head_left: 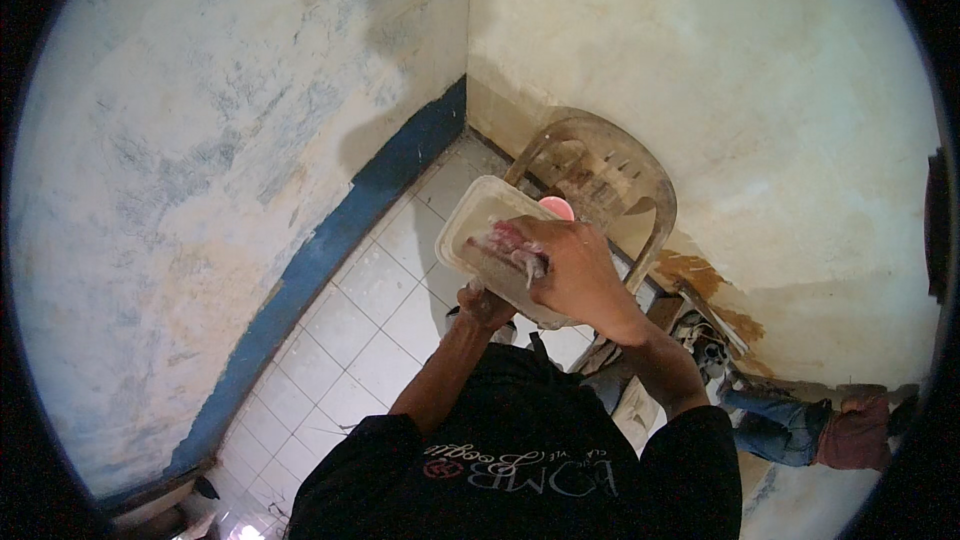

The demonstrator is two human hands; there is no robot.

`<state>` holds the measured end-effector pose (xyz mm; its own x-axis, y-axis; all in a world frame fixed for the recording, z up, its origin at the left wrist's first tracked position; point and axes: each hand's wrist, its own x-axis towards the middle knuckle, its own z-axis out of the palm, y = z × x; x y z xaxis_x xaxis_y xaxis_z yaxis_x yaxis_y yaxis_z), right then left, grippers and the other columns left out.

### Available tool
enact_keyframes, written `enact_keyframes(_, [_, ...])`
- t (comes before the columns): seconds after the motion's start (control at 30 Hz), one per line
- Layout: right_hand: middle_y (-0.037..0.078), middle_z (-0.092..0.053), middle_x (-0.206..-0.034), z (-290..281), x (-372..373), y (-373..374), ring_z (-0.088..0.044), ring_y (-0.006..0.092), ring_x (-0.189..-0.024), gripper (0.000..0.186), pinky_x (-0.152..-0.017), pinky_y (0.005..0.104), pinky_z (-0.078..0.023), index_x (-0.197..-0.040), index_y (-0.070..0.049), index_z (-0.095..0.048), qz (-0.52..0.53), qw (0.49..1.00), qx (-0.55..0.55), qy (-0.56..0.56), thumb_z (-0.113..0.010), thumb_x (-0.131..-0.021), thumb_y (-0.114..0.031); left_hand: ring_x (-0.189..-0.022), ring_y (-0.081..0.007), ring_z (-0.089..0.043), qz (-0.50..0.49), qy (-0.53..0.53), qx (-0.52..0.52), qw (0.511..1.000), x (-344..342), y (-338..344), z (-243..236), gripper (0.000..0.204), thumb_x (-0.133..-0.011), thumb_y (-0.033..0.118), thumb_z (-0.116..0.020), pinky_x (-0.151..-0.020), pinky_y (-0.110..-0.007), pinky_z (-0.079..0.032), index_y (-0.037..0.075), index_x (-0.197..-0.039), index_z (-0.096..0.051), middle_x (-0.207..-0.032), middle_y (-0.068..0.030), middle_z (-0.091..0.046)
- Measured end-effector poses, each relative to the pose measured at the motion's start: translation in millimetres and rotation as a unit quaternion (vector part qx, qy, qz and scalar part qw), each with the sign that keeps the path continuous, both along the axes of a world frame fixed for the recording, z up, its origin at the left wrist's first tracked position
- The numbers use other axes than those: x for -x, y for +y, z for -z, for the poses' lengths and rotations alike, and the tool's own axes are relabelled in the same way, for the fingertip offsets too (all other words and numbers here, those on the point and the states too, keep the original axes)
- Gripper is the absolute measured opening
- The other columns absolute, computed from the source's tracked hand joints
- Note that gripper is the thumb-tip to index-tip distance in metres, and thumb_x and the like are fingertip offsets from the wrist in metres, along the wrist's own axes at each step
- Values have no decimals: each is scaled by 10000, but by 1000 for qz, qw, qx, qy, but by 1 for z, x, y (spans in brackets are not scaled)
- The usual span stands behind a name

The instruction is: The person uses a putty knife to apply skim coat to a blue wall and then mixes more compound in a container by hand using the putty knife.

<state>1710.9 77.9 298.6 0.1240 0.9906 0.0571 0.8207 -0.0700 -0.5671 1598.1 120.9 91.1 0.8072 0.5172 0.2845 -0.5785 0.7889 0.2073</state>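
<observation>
A whitish rectangular plastic tub (463,223) is in front of me, tilted, with pale material smeared inside. My left hand (485,308) supports it from below at its near left side, its fingers closed at the edge and partly hidden by the tub. My right hand (575,270) reaches over the tub's right side. Its fingers are closed on a pink and whitish smeared thing (510,243), held inside the tub; its kind does not show clearly. Part of the tub's right rim is hidden behind my right hand.
A stained plastic armchair (640,175) stands in the corner beyond the tub, with a pink round container (556,208) near it. Patchy walls (230,170) meet there, one with a blue band (330,230). Blue jeans (775,420) and maroon cloth (855,433) show at right, above white floor tiles (375,285).
</observation>
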Motion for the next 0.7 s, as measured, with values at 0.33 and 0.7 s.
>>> enact_keyframes(0.33, [137,-660,-914,9,-8,3,-637,313,-850,524,-747,398,-495,-1076,-69,-608,22,992,-82,-92,-638,-554,-40,-1279,-314,-388,-16,37,42,998,-2,0,-9,890,-685,421,-730,-1057,-518,-326,119,-1400,-296,-1406,-107,-378])
enact_keyframes(0.7, [160,-658,-986,8,2,0,-630,332,-915,553,-778,407,-500,-1101,-80,-622,-23,999,-42,9,-676,-552,-46,-1270,-300,-403,-16,54,44,997,0,2,-5,850,-705,439,-712,-1065,-501,-320,156,-1396,-305,-1387,-95,-395])
